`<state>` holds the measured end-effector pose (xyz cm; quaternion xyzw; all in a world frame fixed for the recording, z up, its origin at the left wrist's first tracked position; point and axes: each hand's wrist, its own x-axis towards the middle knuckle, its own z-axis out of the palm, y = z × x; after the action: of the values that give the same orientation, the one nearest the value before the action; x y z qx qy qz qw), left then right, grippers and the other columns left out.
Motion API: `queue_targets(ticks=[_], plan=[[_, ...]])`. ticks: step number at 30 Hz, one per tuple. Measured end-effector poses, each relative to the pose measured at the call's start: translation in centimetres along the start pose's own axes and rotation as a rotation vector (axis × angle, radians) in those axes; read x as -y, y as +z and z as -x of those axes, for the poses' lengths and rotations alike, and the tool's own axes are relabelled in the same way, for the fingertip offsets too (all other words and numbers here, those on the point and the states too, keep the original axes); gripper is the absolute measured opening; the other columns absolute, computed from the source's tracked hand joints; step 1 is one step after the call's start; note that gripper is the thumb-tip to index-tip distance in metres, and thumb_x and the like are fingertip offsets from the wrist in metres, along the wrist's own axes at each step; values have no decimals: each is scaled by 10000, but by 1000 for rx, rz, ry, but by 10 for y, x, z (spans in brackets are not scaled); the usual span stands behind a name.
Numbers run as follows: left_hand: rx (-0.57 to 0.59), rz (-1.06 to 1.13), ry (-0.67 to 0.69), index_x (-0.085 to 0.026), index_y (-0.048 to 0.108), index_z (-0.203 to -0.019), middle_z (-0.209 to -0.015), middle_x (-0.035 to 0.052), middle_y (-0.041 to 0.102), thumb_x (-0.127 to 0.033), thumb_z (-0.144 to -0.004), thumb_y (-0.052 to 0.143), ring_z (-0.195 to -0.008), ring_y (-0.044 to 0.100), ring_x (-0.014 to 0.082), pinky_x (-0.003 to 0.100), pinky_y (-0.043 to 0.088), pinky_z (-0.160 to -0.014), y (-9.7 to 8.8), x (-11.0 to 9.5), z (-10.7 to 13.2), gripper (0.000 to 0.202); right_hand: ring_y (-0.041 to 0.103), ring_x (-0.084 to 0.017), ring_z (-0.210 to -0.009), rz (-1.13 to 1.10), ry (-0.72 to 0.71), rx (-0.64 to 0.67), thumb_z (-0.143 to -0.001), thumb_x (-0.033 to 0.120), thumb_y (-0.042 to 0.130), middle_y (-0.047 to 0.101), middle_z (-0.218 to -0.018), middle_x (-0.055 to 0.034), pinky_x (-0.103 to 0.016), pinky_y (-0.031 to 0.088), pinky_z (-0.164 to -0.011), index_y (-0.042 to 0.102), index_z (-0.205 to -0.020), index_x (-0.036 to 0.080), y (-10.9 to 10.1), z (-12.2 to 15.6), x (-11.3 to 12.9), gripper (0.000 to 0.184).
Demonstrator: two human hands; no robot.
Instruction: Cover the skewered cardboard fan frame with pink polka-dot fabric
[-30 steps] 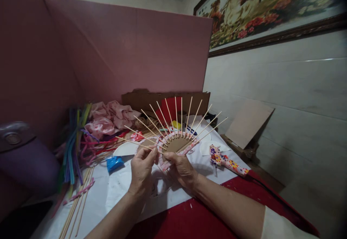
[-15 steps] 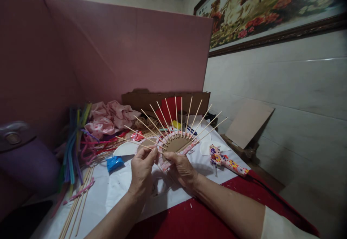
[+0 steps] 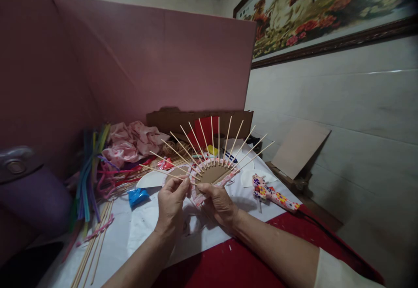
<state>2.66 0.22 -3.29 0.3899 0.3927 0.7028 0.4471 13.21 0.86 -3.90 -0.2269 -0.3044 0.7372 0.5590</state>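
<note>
White-covered table [image 3: 119,244]; forearms [image 3: 140,255] converge, left fingers [image 3: 180,188] pinching stick [image 3: 165,173], right fingers [image 3: 206,188] gripping cardboard [image 3: 212,174].

A stick fan [image 3: 212,174] is held over a table [image 3: 202,270] between left hand [image 3: 171,201] and right hand [image 3: 220,203]. Cloth [image 3: 133,142] is heaped behind, to the left; a corded tool [image 3: 276,197] is laid to the right.

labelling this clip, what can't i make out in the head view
- Head view: part of the pinched stick, covered by the left hand.
- Head view: the cardboard disc's lower right part, behind the right hand.
- Head view: the framed picture's top, cut off by the upper edge.
- Head view: the blue packet's contents, too small.
</note>
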Motion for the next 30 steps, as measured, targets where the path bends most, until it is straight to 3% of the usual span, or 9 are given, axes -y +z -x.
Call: queue_targets(ticks=[30], plan=[[-10,1,3,-138,615,-601,-558,-28,545,-273,-593,753,-513,449,84,228,347,-520,0,0,1,193,499,-135,-553,-10,11,10,-549,174,680,617,-557,18,-280,405,-635,666,-623,151,1,2,1,79]])
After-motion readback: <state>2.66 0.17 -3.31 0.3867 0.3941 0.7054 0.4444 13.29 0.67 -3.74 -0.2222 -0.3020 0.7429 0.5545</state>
